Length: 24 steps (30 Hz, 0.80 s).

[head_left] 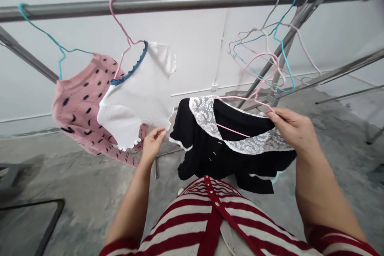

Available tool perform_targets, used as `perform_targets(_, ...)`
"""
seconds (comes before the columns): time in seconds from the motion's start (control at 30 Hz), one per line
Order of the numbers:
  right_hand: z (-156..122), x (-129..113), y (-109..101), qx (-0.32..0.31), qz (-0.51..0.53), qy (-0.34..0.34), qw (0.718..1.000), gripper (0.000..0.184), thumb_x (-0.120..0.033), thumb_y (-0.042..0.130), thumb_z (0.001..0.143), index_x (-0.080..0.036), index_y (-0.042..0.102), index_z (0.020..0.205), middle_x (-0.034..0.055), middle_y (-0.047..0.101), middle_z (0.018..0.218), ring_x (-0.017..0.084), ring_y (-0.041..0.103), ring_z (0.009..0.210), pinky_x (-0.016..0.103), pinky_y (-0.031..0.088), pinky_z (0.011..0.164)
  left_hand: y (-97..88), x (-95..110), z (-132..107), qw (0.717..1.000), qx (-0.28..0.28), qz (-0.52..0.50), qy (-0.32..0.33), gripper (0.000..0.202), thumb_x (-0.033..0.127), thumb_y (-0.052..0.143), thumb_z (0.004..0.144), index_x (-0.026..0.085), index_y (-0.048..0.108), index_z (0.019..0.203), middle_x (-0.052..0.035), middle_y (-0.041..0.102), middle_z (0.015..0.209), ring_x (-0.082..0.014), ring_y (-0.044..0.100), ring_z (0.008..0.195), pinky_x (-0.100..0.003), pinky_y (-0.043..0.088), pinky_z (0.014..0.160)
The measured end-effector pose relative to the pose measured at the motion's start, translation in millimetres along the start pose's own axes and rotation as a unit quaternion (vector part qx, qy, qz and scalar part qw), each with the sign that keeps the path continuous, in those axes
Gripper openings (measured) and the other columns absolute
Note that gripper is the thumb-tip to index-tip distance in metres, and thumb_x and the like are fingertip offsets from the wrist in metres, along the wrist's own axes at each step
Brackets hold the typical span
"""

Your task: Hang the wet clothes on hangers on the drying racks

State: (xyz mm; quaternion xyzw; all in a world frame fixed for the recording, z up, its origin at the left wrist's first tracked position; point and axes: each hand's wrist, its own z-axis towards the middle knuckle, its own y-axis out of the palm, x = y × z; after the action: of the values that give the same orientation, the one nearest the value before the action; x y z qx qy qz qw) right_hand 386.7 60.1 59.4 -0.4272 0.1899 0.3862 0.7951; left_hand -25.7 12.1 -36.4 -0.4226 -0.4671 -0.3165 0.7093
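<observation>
My right hand (pixel 292 128) grips the right shoulder of a black blouse (pixel 204 156) with a white lace collar (pixel 207 114). A pink hanger (pixel 255 95) sits inside the blouse, its hook pointing up and off the rail. My left hand (pixel 153 144) is closed in a pinch at the lower hem of a white ribbed top (pixel 141 92), which has a blue ruffled neckline. That top hangs tilted from another pink hanger (pixel 121 28) on the rail. Behind it, a pink sweater (pixel 84 92) with dark marks hangs on a blue hanger (pixel 45 32).
A metal rail (pixel 192 3) runs across the top. Several bare hangers (pixel 282 40) hang at its right end beside slanted metal legs (pixel 303 16). At lower left a dark metal frame (pixel 55 216) stands on the grey concrete floor (pixel 87 196).
</observation>
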Motion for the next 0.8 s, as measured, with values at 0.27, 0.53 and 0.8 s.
perform_targets(0.27,61.9,-47.9,33.8,-0.065,0.277,0.134,0.949,0.024,-0.041,0.070,0.067,-0.018,0.061,0.071,0.0003,0.060,0.066,0.013,0.054,0.060,0.025,0.043,0.058,10.2,-56.5,-47.9,0.990,-0.119,0.013,-0.079,0.031,0.046,0.057,0.071,0.018,0.066,0.080,-0.0014,0.065,0.065,-0.0189,0.063,0.067,-0.031,0.050,0.072)
perform_targets(0.53,122.3,-123.4,74.3,-0.122,0.267,0.045,0.955,0.026,-0.044,0.064,0.074,-0.020,0.054,0.070,-0.0016,0.053,0.058,0.011,0.048,0.052,0.024,0.036,0.050,-3.2,-70.5,-77.1,0.991,-0.084,-0.015,-0.102,0.034,0.052,0.056,0.070,0.020,0.065,0.078,-0.0013,0.065,0.065,-0.0202,0.062,0.065,-0.033,0.051,0.068)
perform_targets(0.8,173.4,-150.0,128.5,-0.052,0.260,0.056,0.963,0.016,-0.028,0.059,0.077,-0.017,0.055,0.065,-0.0054,0.042,0.049,0.007,0.033,0.045,0.022,0.025,0.047,-70.9,-48.2,-70.7,0.993,0.091,-0.011,-0.070,0.037,0.053,0.060,0.069,0.020,0.067,0.085,-0.0023,0.069,0.070,-0.0209,0.066,0.068,-0.035,0.054,0.071)
